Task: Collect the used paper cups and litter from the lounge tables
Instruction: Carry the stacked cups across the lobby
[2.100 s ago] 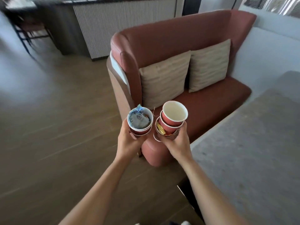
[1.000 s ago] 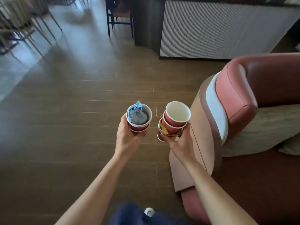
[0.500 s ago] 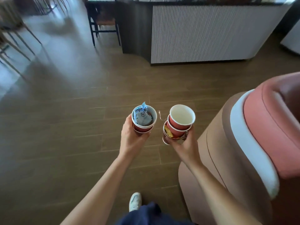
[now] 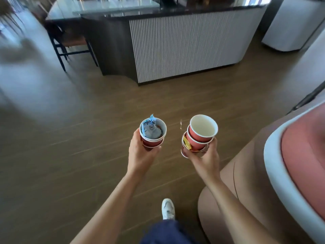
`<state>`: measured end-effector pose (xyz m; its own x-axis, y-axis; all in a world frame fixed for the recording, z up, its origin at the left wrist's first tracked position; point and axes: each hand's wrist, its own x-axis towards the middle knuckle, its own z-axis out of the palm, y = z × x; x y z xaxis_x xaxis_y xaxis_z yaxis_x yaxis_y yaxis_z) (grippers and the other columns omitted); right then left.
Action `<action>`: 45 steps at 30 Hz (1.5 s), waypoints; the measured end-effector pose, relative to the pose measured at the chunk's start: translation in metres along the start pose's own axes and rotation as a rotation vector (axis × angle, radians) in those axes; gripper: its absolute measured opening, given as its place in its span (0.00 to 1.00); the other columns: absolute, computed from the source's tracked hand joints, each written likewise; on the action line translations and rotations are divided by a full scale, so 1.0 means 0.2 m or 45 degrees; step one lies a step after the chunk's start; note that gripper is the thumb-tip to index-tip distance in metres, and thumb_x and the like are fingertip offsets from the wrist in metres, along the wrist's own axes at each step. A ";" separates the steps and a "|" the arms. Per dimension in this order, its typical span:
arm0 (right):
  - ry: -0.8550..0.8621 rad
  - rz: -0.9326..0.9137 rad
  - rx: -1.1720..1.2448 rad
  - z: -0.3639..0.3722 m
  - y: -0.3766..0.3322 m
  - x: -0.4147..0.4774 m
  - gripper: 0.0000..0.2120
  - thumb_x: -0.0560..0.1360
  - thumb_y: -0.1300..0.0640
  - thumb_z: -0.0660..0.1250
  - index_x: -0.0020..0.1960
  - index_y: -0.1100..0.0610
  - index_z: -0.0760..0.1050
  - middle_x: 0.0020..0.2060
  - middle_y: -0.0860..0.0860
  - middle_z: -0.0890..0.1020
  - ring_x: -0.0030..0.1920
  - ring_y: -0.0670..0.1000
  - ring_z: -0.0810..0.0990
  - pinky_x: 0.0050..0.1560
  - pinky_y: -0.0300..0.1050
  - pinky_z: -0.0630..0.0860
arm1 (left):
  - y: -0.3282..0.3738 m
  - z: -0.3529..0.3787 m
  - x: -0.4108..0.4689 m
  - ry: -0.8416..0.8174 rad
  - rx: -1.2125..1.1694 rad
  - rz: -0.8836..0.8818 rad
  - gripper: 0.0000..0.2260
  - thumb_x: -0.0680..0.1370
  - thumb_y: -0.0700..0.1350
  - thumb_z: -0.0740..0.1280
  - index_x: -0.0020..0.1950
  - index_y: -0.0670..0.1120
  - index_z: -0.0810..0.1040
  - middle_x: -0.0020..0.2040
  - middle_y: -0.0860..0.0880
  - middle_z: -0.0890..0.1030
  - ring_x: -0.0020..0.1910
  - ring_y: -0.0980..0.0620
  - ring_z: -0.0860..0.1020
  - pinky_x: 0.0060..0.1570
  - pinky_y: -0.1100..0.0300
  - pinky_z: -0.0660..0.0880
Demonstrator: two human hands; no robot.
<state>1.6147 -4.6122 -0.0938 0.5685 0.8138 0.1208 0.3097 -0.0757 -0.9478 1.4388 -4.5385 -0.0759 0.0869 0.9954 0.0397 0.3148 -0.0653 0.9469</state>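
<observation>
The left hand (image 4: 140,155) gripped cups (image 4: 151,142) holding a wrapper (image 4: 150,128); the right hand (image 4: 205,157) gripped a loosely nested stack (image 4: 198,140); carrying both upright, I judged, would keep the litter inside.

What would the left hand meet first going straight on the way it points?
Nothing near: the left hand, holding its cup stack, points across wood floor. First in line looks like the ribbed counter front, though depth is hard to judge.
</observation>
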 end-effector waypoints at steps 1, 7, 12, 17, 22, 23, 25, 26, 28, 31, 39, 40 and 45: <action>0.007 0.010 0.000 0.01 0.01 0.07 0.36 0.64 0.60 0.79 0.64 0.50 0.63 0.54 0.47 0.77 0.49 0.29 0.75 0.45 0.19 0.66 | 0.00 0.03 0.08 -0.007 -0.005 -0.010 0.31 0.66 0.41 0.77 0.61 0.61 0.67 0.58 0.56 0.78 0.57 0.58 0.76 0.57 0.59 0.74; 0.080 0.069 0.021 0.02 0.09 0.54 0.37 0.64 0.60 0.79 0.67 0.55 0.64 0.58 0.51 0.78 0.52 0.38 0.79 0.47 0.22 0.69 | 0.04 0.26 0.54 -0.081 0.004 -0.002 0.32 0.66 0.40 0.77 0.64 0.58 0.68 0.59 0.57 0.78 0.58 0.57 0.76 0.57 0.59 0.73; 0.149 0.086 0.028 -0.01 0.11 0.95 0.34 0.64 0.62 0.78 0.65 0.55 0.65 0.54 0.49 0.78 0.46 0.29 0.76 0.42 0.20 0.68 | 0.14 0.48 0.93 -0.134 -0.007 0.025 0.32 0.66 0.40 0.77 0.62 0.60 0.68 0.58 0.56 0.78 0.57 0.56 0.77 0.59 0.55 0.75; 0.295 0.144 -0.002 -0.08 0.15 1.29 0.37 0.64 0.58 0.79 0.67 0.52 0.63 0.56 0.46 0.78 0.53 0.43 0.79 0.47 0.21 0.69 | 0.23 0.68 1.23 -0.201 0.006 0.077 0.32 0.65 0.40 0.77 0.64 0.58 0.68 0.59 0.57 0.78 0.58 0.56 0.77 0.59 0.54 0.75; 0.408 0.175 -0.025 -0.13 0.23 1.61 0.37 0.63 0.57 0.79 0.66 0.50 0.64 0.58 0.47 0.78 0.56 0.46 0.78 0.48 0.22 0.70 | 0.30 0.95 1.56 -0.329 -0.019 0.100 0.32 0.66 0.40 0.78 0.65 0.56 0.68 0.58 0.56 0.78 0.57 0.56 0.77 0.59 0.55 0.75; 0.425 0.182 -0.032 -0.14 0.25 1.68 0.37 0.63 0.57 0.79 0.66 0.51 0.64 0.58 0.48 0.78 0.56 0.47 0.78 0.48 0.22 0.70 | 0.31 1.01 1.63 -0.355 -0.018 0.115 0.32 0.66 0.40 0.78 0.65 0.56 0.68 0.58 0.56 0.78 0.57 0.56 0.77 0.59 0.56 0.75; 0.461 0.189 -0.041 -0.15 0.29 1.82 0.37 0.63 0.58 0.79 0.66 0.52 0.64 0.58 0.48 0.78 0.56 0.47 0.78 0.48 0.22 0.70 | 0.33 1.13 1.77 -0.403 -0.018 0.150 0.32 0.66 0.40 0.78 0.63 0.57 0.68 0.58 0.55 0.78 0.58 0.56 0.77 0.58 0.57 0.74; 0.484 0.188 -0.040 -0.15 0.30 1.91 0.37 0.63 0.58 0.79 0.66 0.52 0.64 0.58 0.49 0.78 0.56 0.47 0.78 0.47 0.22 0.70 | 0.35 1.19 1.86 -0.429 -0.020 0.166 0.32 0.66 0.40 0.78 0.63 0.58 0.68 0.58 0.56 0.78 0.58 0.56 0.77 0.58 0.57 0.74; 0.517 0.179 -0.035 -0.14 0.31 2.05 0.37 0.63 0.58 0.79 0.67 0.53 0.64 0.58 0.49 0.77 0.56 0.48 0.78 0.47 0.22 0.70 | 0.37 1.29 2.00 -0.482 -0.024 0.187 0.32 0.65 0.40 0.78 0.62 0.60 0.68 0.58 0.56 0.78 0.57 0.56 0.77 0.58 0.58 0.74; 0.598 0.189 -0.021 -0.14 0.33 2.27 0.36 0.63 0.60 0.79 0.65 0.54 0.65 0.57 0.50 0.78 0.55 0.49 0.78 0.45 0.22 0.70 | 0.42 1.43 2.23 -0.569 -0.020 0.190 0.31 0.64 0.41 0.77 0.61 0.60 0.68 0.57 0.57 0.78 0.57 0.56 0.77 0.56 0.58 0.74; 0.762 0.245 -0.032 -0.26 0.39 2.85 0.40 0.61 0.56 0.80 0.67 0.51 0.64 0.59 0.48 0.77 0.57 0.47 0.78 0.50 0.29 0.74 | 0.61 1.87 2.86 -0.723 -0.039 0.251 0.33 0.65 0.39 0.78 0.64 0.58 0.69 0.58 0.57 0.78 0.58 0.56 0.78 0.58 0.54 0.75; 0.775 0.253 -0.044 -0.28 0.40 2.91 0.40 0.61 0.55 0.80 0.67 0.50 0.64 0.59 0.48 0.77 0.57 0.47 0.78 0.51 0.30 0.73 | 0.63 1.93 2.91 -0.735 -0.048 0.255 0.33 0.65 0.39 0.78 0.64 0.58 0.69 0.58 0.57 0.79 0.58 0.56 0.78 0.58 0.55 0.75; 0.860 0.255 -0.050 -0.45 0.48 3.21 0.38 0.62 0.57 0.80 0.67 0.51 0.64 0.58 0.48 0.77 0.57 0.47 0.78 0.52 0.31 0.73 | 0.73 2.28 3.10 -0.819 -0.062 0.289 0.33 0.65 0.38 0.78 0.64 0.57 0.69 0.57 0.58 0.79 0.57 0.56 0.78 0.56 0.57 0.75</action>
<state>2.0782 -4.1490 -0.0813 0.9622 0.2473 0.1139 0.1697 -0.2178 -0.9611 1.9703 -3.9622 -0.0584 0.6952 0.7167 0.0560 0.1806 -0.2495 0.9514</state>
